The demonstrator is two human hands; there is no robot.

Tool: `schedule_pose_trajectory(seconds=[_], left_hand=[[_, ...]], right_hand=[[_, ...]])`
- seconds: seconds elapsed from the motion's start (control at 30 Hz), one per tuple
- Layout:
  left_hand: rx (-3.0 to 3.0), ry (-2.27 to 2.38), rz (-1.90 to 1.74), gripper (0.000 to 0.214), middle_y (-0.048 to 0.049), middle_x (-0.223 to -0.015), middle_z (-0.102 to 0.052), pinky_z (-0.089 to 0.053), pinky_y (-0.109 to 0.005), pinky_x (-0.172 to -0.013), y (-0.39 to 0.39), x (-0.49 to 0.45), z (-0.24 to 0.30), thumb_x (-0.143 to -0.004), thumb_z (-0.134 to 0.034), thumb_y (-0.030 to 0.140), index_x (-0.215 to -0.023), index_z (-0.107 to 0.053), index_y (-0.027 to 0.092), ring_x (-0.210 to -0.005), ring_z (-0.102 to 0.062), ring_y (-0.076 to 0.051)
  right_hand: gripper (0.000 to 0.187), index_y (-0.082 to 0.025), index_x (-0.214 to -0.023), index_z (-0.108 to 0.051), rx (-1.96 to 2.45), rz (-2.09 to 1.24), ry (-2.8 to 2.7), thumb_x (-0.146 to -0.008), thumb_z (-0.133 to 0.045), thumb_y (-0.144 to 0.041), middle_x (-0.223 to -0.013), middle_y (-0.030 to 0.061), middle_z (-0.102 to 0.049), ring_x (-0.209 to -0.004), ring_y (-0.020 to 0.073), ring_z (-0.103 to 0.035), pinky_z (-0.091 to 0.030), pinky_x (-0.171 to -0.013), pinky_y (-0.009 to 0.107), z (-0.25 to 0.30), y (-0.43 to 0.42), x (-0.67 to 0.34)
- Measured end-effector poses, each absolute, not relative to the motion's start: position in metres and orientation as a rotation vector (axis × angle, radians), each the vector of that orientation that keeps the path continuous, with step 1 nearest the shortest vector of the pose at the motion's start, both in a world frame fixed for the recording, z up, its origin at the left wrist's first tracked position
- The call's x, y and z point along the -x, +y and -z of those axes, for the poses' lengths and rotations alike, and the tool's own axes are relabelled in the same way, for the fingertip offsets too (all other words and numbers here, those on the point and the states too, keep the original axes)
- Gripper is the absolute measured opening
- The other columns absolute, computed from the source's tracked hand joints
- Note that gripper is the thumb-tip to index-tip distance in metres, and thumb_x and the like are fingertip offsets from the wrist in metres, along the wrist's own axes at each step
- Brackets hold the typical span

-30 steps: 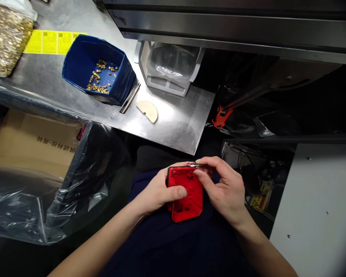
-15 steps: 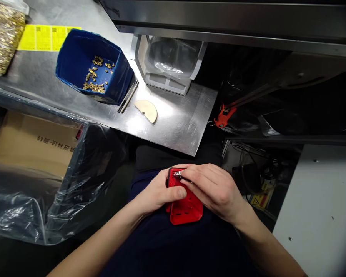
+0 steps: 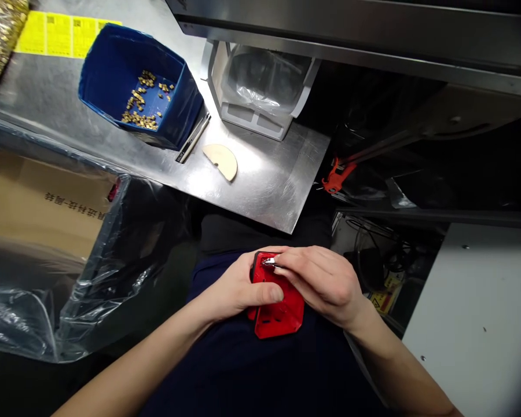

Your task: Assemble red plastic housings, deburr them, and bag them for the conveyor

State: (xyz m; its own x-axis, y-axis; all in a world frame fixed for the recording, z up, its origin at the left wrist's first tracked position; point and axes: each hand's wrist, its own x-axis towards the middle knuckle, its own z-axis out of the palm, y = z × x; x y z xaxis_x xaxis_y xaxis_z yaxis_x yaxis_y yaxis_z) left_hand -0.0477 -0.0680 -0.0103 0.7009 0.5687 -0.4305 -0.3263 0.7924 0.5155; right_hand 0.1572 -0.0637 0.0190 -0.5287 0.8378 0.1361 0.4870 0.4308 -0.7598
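Observation:
Over my lap, my left hand [image 3: 243,289] is closed around a red plastic housing [image 3: 282,318] with a dark rim, its thumb lying across the open side. Oval slots show in the housing's floor at the near end. My right hand [image 3: 325,281] pinches a small metal-tipped tool [image 3: 270,262] between thumb and fingers. The shiny tip reaches into the far end of the housing. Most of the tool is hidden by my fingers, so its exact kind does not show.
A metal bench [image 3: 273,197] carries a blue bin [image 3: 108,63] with small brass parts, a pen-like tool [image 3: 194,138], a beige half disc [image 3: 221,160] and a grey plastic-lined bin [image 3: 260,119]. A plastic-lined crate [image 3: 125,220] is at left. An orange-handled tool [image 3: 336,176] hangs right.
The bench and its bins appear slightly higher and shifted as the view moves. My left hand keeps its hold on the red housing; the tool tip stays inside the far end with only slight motion.

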Motion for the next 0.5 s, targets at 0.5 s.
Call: schedule_pose_trajectory(seconds=[0.5], left_hand=[[-0.408, 0.646, -0.497, 0.078, -0.0111, -0.115, -0.070, -0.052, -0.034, -0.086, -0.0701, 0.0494, 0.0112, -0.076, -0.088, 0.056, -0.138, -0.059, 0.018, -0.098, -0.067, -0.026]], right_hand=[[0.022, -0.022, -0.115, -0.068, 1.334, -0.924, -1.854, -0.095, -0.069, -0.013, -0.102, 0.0023, -0.074, -0.090, 0.0159, -0.070, -0.056, -0.083, 0.029, -0.0148, -0.0683, -0.1559]])
